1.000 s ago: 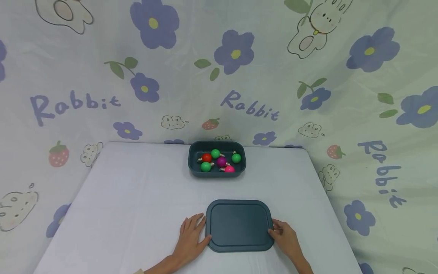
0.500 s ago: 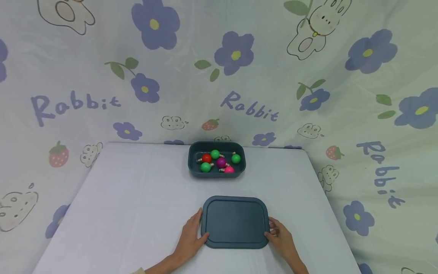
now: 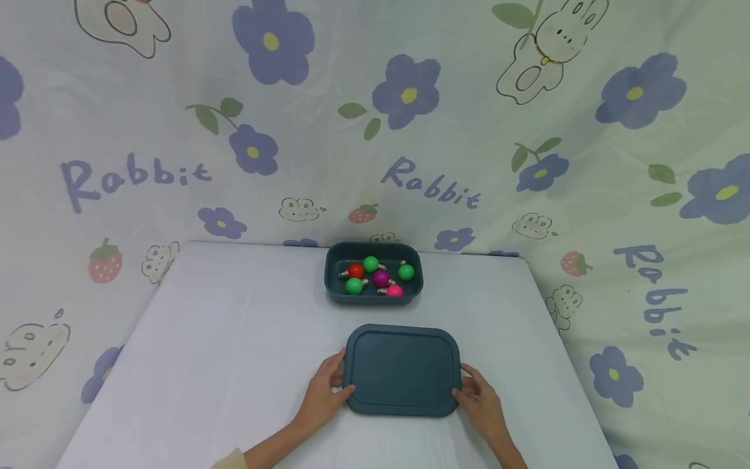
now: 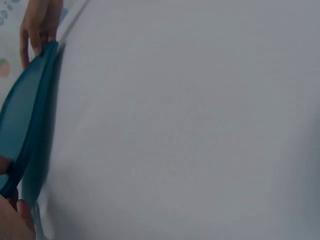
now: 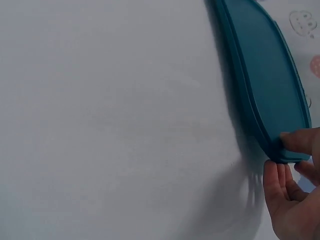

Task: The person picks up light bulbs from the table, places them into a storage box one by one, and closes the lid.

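Observation:
A dark teal rectangular lid [image 3: 402, 370] with rounded corners is held between both hands in the head view. My left hand [image 3: 322, 392] grips its left edge, thumb on top and fingers beneath. At the opposite edge, my right hand [image 3: 482, 402] pinches the lid, its thumb over the rim. The right wrist view shows the lid [image 5: 270, 65] tilted, with a shadow on the cloth beside it and the right fingers [image 5: 274, 185] under its corner. In the left wrist view the lid [image 4: 22, 110] also stands at a slant, both hands at its ends.
Behind the lid stands a dark teal box [image 3: 373, 300] holding several round coloured bulbs with metal screw bases: green ones [image 3: 354, 286], a red one [image 3: 355, 270], a purple one and a pink one. A white cloth [image 3: 234, 352] covers the table; a printed curtain [image 3: 328, 150] hangs behind.
The lid has moved away from the body, slightly left, and come up off the cloth. Both hands have gone with it, and the left fingers have curled under its edge.

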`<state>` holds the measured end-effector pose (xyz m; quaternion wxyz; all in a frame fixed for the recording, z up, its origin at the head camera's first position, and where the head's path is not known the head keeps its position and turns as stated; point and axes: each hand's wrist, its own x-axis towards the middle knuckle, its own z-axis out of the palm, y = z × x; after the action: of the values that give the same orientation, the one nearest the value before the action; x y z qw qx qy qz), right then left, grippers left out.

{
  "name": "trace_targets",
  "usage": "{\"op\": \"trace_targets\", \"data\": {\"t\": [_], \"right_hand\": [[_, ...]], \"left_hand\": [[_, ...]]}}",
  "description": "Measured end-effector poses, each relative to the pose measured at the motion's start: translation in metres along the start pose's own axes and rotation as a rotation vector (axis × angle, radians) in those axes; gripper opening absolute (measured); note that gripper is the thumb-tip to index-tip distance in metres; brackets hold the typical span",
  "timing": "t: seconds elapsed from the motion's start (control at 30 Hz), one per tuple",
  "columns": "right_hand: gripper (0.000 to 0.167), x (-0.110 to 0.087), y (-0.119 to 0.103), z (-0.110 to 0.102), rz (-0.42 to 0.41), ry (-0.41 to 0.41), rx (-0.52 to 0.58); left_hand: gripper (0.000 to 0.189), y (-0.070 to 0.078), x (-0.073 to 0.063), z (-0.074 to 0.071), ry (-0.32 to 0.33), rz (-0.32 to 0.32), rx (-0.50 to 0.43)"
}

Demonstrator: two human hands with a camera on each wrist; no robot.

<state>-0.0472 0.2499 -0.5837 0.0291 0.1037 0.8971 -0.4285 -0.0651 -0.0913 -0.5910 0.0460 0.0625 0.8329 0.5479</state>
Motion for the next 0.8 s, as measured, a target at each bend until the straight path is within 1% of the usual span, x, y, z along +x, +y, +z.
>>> {"op": "trace_targets", "data": {"t": [0.07,0.17,0.3,0.43,0.6,0.67,0.8], "right_hand": [[0.06,0.003,-0.003,0.0,-0.025,-0.007,0.016],[0.061,0.008,-0.009,-0.002,-0.066,-0.018,0.037],[0.061,0.015,-0.02,-0.004,-0.125,-0.014,0.058],[0.06,0.025,-0.031,-0.005,-0.179,0.004,0.081],[0.061,0.037,-0.047,-0.006,-0.224,0.013,0.111],[0.061,0.043,-0.054,-0.006,-0.235,0.01,0.119],[0.061,0.057,-0.067,-0.009,-0.252,0.004,0.122]], "left_hand": [[0.075,0.002,0.003,-0.004,0.019,0.001,0.0],[0.073,0.004,0.006,-0.01,0.04,0.024,0.011],[0.073,0.009,0.014,-0.019,0.048,0.056,0.028],[0.074,0.016,0.028,-0.031,0.056,0.057,0.032],[0.074,0.022,0.044,-0.046,0.054,0.023,0.046],[0.074,0.024,0.051,-0.052,0.049,0.018,0.057],[0.074,0.03,0.065,-0.061,0.053,0.045,0.088]]}}
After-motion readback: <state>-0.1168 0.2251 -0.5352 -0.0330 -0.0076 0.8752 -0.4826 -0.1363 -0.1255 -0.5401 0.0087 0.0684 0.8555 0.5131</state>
